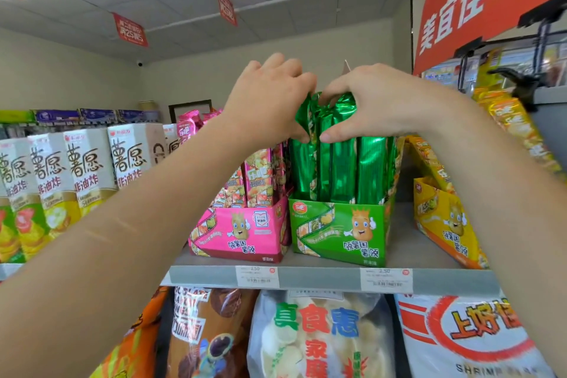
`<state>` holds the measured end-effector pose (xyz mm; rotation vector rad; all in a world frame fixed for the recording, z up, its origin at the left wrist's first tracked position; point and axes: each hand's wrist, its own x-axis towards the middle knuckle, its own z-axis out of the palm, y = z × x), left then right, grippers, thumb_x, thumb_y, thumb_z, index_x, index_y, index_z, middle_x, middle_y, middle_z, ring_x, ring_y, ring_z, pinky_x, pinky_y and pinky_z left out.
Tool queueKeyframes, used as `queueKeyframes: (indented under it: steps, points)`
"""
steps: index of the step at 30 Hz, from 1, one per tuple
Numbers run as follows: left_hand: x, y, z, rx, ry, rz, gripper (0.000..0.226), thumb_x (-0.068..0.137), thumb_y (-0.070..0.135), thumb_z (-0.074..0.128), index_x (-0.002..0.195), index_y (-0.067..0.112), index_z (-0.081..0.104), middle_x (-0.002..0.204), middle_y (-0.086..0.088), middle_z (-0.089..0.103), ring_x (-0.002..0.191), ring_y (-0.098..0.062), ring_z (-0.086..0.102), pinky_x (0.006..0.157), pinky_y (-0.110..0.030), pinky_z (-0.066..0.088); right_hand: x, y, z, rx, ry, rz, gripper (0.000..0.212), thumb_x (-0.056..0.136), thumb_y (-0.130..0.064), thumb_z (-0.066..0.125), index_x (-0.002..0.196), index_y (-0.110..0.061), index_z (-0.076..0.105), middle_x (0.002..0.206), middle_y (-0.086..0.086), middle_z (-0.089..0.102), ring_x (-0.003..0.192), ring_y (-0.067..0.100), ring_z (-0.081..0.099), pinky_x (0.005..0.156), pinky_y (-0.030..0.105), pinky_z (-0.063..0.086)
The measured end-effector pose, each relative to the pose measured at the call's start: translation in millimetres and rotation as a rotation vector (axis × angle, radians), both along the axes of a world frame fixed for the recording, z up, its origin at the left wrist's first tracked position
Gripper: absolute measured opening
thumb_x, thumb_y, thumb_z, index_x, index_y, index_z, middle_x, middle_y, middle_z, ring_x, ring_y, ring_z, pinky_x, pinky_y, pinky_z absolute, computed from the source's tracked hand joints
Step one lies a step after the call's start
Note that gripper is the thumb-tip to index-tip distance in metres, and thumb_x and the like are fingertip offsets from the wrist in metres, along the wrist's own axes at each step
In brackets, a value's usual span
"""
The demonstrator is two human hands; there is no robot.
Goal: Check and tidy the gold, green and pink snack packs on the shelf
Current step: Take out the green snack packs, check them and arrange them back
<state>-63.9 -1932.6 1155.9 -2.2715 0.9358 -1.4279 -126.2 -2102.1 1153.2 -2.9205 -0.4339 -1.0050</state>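
Head view: both hands are raised to the upper shelf (322,278) and are closed on the tops of the green packs (343,169). The left hand (270,98) is curled over the left end of the row, with its thumb laid on the front of the foil. The right hand (377,101) is curled over the tops just beside it, and its thumb is pressed on the front face of a pack. The two hands are nearly touching each other. The green packs are standing upright in a green display box (340,230), which is placed on the shelf near the front edge. A pink display box (242,233) with pink packs (257,181) is set just beside it on the left, the two boxes touching. A gold display box (445,218) is seen at the right, apart from the green one, and the gold packs (429,159) in it are leaning. Two price labels (257,276) are fixed on the shelf edge. White cartons (82,159) are lined up further left, and large snack bags (319,334) are stored under the shelf.
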Motion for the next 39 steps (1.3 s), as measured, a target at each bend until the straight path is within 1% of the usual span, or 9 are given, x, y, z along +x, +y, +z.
queueKeyframes:
  steps: [7,12,15,19,24,29,32,36,39]
  points:
    - [18,-9,-12,0.061,0.044,0.123,0.036,0.087,0.043,0.060,0.115,0.021,0.058,0.101,0.001,0.066,0.100,-0.026,0.062,0.086,-0.038,0.035,5,2,-13,0.044,-0.162,0.033,0.061,0.072,-0.059,0.074,0.125,-0.035,0.057,0.125,-0.004,0.064,0.117,0.025,0.055,0.095,0.044,0.046]
    - [17,-7,0,0.054,0.205,0.048,0.069,0.074,0.068,0.062,0.124,0.021,0.055,0.100,0.002,0.063,0.099,-0.025,0.059,0.080,-0.040,0.036,8,2,-28,0.063,-0.427,-0.027,0.069,0.072,-0.069,0.065,0.131,-0.036,0.052,0.127,-0.004,0.055,0.126,0.023,0.042,0.093,0.044,0.033]
    - [17,-10,4,0.034,0.205,0.024,0.067,0.074,0.073,0.060,0.117,0.021,0.060,0.081,0.005,0.057,0.080,-0.024,0.053,0.072,-0.036,0.035,6,1,-45,0.253,-0.581,0.084,0.052,0.085,-0.057,0.058,0.127,-0.027,0.058,0.124,0.000,0.053,0.123,0.023,0.043,0.094,0.045,0.034]
    - [18,-15,5,0.058,0.114,0.008,0.059,0.076,0.067,0.064,0.117,0.024,0.062,0.100,0.000,0.070,0.092,-0.028,0.064,0.071,-0.032,0.036,-3,-2,-76,0.471,-0.764,0.119,0.039,0.088,-0.035,0.062,0.122,-0.016,0.061,0.115,0.008,0.051,0.110,0.027,0.048,0.092,0.039,0.040]
    - [16,-22,0,0.120,-0.025,0.031,0.045,0.080,0.061,0.065,0.095,0.021,0.051,0.096,-0.005,0.068,0.089,-0.030,0.065,0.070,-0.033,0.031,-12,-2,-119,0.685,-0.609,0.124,0.051,0.083,-0.037,0.066,0.129,-0.024,0.046,0.108,-0.004,0.041,0.084,-0.003,0.048,0.071,0.011,0.041]
    - [7,-13,-6,0.078,-0.009,0.050,0.059,0.083,0.062,0.060,0.120,0.018,0.050,0.098,-0.001,0.066,0.091,-0.027,0.063,0.081,-0.038,0.034,-14,-5,-146,0.729,-0.459,0.049,0.054,0.080,-0.044,0.069,0.123,-0.023,0.044,0.092,-0.005,0.050,0.076,0.007,0.051,0.059,0.022,0.040]
    - [-7,-7,-18,-0.011,-0.047,0.036,0.051,0.089,0.047,0.061,0.130,0.019,0.050,0.111,-0.003,0.065,0.105,-0.028,0.059,0.090,-0.040,0.038,-16,-4,-154,0.670,-0.455,-0.033,0.045,0.080,-0.050,0.064,0.111,-0.021,0.050,0.085,-0.006,0.053,0.079,0.017,0.052,0.061,0.030,0.040]
    - [-36,-3,-57,-0.233,-0.020,-0.246,0.020,0.092,0.018,0.058,0.107,0.005,0.063,0.096,-0.013,0.062,0.088,-0.034,0.058,0.069,-0.045,0.050,-17,0,-161,0.672,-0.425,-0.066,0.042,0.079,-0.057,0.057,0.100,-0.020,0.056,0.082,-0.006,0.051,0.074,0.016,0.050,0.059,0.030,0.040]
    - [-51,-11,-97,-0.305,0.127,-0.333,0.020,0.093,0.026,0.059,0.096,0.007,0.063,0.080,-0.009,0.062,0.071,-0.031,0.059,0.057,-0.042,0.050,-17,3,-160,0.652,-0.384,-0.135,0.053,0.075,-0.064,0.056,0.101,-0.018,0.060,0.087,-0.003,0.051,0.071,0.017,0.054,0.055,0.030,0.039]
